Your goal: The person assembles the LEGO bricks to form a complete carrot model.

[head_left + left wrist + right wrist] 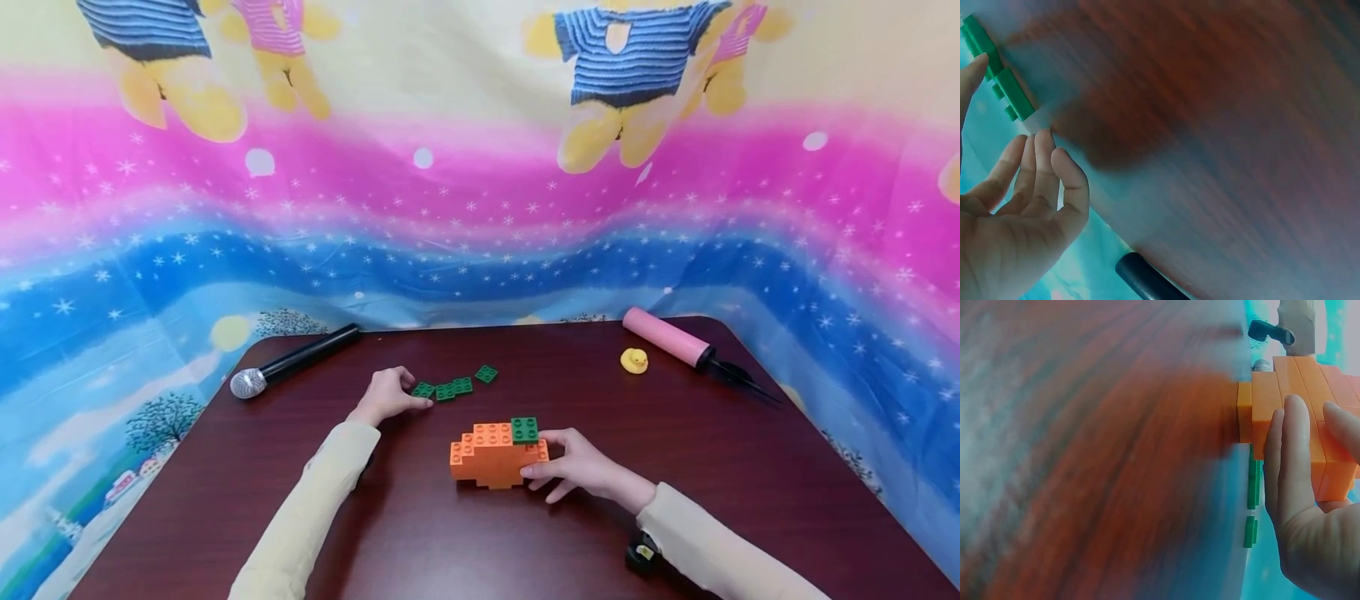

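An orange brick build stands on the table with a stepped top, and a green brick sits on its upper right. The right hand holds the build's right end between thumb and fingers; in the right wrist view, the fingers lie along the orange bricks. Farther back, the left hand reaches to the leftmost loose green brick. Its thumb overlaps the green bricks in the left wrist view, while the other fingers are bent loosely, apart from them.
More green bricks lie to the right of the left hand, one apart. A microphone lies at the back left. At the back right are a yellow rubber duck and a pink hand pump. A patterned cloth hangs behind the table.
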